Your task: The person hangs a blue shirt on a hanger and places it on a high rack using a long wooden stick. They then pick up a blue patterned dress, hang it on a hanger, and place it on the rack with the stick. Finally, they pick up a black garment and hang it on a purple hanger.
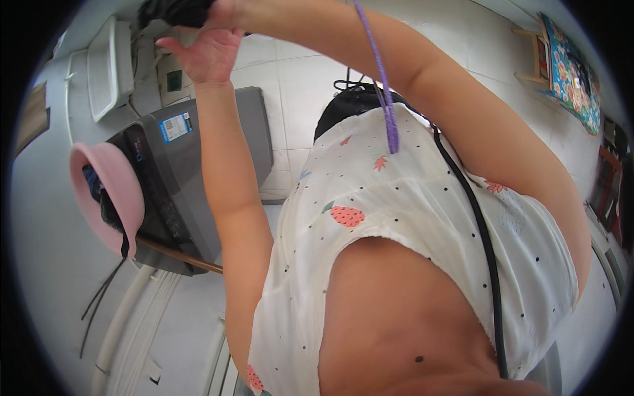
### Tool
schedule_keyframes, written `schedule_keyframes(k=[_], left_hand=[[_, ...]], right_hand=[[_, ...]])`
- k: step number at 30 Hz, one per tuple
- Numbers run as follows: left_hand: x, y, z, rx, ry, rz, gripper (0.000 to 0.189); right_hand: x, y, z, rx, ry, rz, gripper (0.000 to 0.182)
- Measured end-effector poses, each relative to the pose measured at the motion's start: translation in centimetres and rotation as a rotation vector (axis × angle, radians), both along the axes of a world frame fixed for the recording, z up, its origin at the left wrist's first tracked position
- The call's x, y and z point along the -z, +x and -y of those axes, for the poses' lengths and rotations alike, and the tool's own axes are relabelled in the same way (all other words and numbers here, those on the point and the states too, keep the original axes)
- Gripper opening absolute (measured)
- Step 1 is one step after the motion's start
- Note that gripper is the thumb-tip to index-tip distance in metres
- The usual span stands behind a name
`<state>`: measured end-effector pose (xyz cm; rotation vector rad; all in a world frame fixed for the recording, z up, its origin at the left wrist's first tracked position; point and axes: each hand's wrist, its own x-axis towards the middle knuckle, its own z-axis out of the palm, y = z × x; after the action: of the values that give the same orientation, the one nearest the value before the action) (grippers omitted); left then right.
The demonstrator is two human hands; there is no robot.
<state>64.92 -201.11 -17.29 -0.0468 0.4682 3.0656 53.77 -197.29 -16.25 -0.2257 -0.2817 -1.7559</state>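
At the top left, my right hand [221,16] reaches across and grips a bunched black cloth [176,12], which is partly cut off by the picture's edge. Just below it is my left hand [210,55], raised with palm showing and thumb spread, holding nothing that I can see. Its fingertips are hidden near the right wrist. A purple cord [379,64] hangs in front of my right arm and over the patterned white top. A pink basin [130,193] with dark fabric inside rests on a grey washing machine [208,143] at the left.
A white sink or tub [105,69] stands by the wall beyond the washing machine. Pipes [119,326] run along the wall at lower left. On the tiled floor at upper right is a wooden stand with a floral cloth [569,64]. A black cable [483,237] runs down my top.
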Motion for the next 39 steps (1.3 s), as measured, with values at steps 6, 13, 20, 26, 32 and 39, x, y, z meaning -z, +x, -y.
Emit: schedule_keyframes(k=[6, 13, 20, 26, 32, 39], left_hand=[[1.4, -5.2, 4.5, 0.060, 0.279, -0.330, 0.073], [-2.8, -6.1, 7.7, -0.347, -0.804, 0.228, 0.051], [-3.2, -7.2, 5.5, -0.141, -1.705, 0.542, 0.040], [-2.7, -5.6, 6.8, 0.025, -1.823, 0.550, 0.083], [-0.4, 0.7, 2.7, -0.606, -0.517, 0.524, 0.050], [0.7, -1.7, -5.1, -0.443, -0.297, -0.158, 0.059]], right_hand=[[-1.1, 1.9, -0.9, 0.198, 0.023, 0.286, 0.031], [-1.1, 2.9, -4.3, -0.124, 0.475, -0.348, 0.030], [0.8, 3.7, -3.8, 0.383, 1.096, -1.265, 0.042], [1.3, 3.3, -4.6, 0.242, 0.973, -0.822, 0.034], [-1.2, 0.3, -4.7, -0.021, 0.581, -0.025, 0.028], [-3.2, 5.8, -4.8, 0.182, 0.368, 0.521, 0.044]])
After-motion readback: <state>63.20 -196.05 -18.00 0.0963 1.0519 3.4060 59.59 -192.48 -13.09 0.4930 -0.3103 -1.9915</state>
